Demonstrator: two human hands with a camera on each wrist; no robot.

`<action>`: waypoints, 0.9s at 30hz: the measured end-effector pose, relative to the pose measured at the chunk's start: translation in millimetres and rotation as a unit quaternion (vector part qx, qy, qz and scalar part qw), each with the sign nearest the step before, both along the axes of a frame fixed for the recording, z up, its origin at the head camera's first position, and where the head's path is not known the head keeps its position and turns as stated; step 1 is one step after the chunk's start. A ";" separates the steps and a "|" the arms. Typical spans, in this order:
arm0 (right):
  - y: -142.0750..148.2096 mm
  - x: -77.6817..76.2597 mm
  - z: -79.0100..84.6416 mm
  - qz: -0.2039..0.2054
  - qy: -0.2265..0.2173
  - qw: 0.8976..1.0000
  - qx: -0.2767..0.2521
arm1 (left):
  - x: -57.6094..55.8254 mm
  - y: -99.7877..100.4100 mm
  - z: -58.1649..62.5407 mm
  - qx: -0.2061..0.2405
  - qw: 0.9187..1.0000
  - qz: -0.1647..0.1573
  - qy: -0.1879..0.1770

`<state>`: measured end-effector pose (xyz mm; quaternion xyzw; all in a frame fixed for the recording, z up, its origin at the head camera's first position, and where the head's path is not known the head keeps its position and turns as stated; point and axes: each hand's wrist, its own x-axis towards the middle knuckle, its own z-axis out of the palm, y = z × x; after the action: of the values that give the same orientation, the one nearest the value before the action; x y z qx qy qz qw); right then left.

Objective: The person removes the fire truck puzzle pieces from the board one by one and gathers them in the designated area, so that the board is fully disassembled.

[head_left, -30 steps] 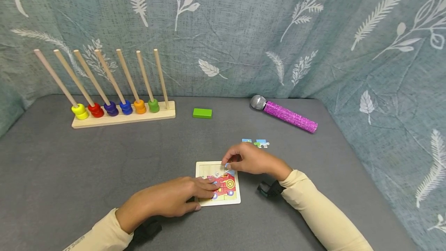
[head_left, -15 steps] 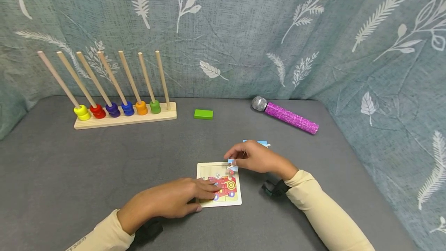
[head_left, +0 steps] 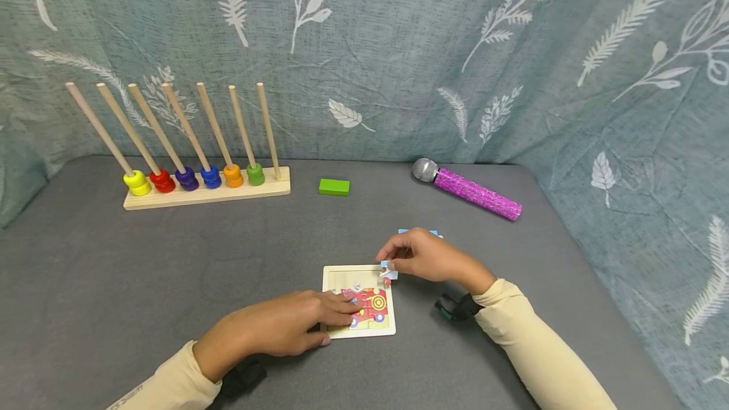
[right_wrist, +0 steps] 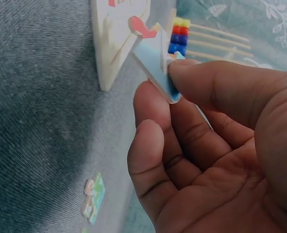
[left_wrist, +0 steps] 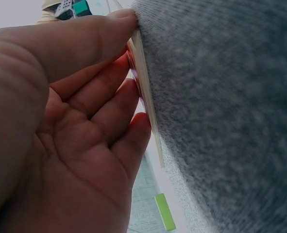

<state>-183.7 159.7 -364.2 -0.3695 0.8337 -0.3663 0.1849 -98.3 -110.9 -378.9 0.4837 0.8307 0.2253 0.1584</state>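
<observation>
A small square puzzle board (head_left: pixel 364 333) with a pale wooden rim lies on the table, a red vehicle picture partly filled in. My left hand (head_left: pixel 285 321) rests on its left part, fingers stretched over the pieces and thumb at the near edge; those fingers hide some of the picture. In the left wrist view the thumb lies against the board's edge (left_wrist: pixel 150 107). At the upper right corner my right hand (head_left: pixel 433 259) pinches a puzzle piece (right_wrist: pixel 153 56), light blue with a red knob, between thumb and fingers. The piece is tilted and overlaps the board's corner in the head view.
Other blue puzzle pieces (head_left: pixel 403 231) lie behind my right hand, mostly hidden by it. Farther back are a green block (head_left: pixel 334 187), a purple glitter microphone (head_left: pixel 478 193) and a wooden peg stacker (head_left: pixel 207 198) with coloured rings. A patterned curtain (head_left: pixel 364 49) hangs behind the table.
My right hand has drawn the puzzle piece up from the board's upper right corner, turned it and shifted slightly right. The left hand has stayed in place on the board.
</observation>
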 end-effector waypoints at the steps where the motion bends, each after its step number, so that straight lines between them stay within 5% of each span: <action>1: 1.0 0.0 1.0 -0.002 0.000 1.000 0.002 | -0.1 0.3 0.1 -0.001 1.000 0.001 -0.003; 19: 23.5 -3.1 13.0 -0.057 0.035 0.998 -0.007 | -1.6 -0.2 1.7 0.008 1.000 -0.009 0.019; 27: 29.3 -7.9 11.9 -0.040 0.063 0.997 -0.007 | 0.3 -1.5 -0.9 0.015 1.000 -0.007 0.020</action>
<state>-191.6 189.0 -352.3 -0.3593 0.8551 -0.3555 0.1149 -97.9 -112.4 -379.8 0.4964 0.8270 0.2264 0.1360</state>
